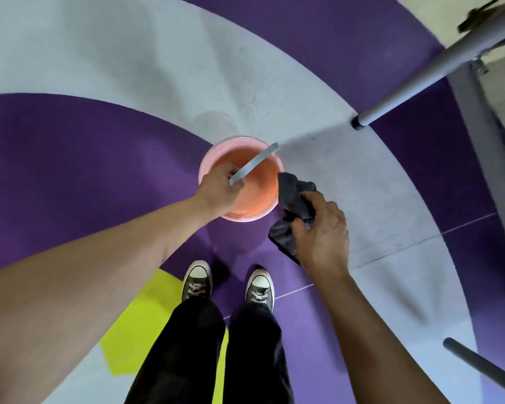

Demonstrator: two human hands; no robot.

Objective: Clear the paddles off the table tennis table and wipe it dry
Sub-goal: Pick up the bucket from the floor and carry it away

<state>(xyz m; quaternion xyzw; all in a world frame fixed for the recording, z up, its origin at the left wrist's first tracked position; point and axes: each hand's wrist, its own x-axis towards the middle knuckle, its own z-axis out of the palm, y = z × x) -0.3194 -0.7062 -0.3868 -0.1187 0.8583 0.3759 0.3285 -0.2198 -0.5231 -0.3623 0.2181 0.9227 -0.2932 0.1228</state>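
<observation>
Purple, grey and yellow floor; grey metal legs.

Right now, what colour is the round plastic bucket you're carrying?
The round plastic bucket is pink, more orange-pink inside. The head view shows it best.

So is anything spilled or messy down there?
Maybe: a faint darker patch marks the grey floor just beyond the pink bucket, like a damp spot. Nothing else stands out; the left hand grips the bucket's handle, the right hand holds the dark cloth.
</observation>
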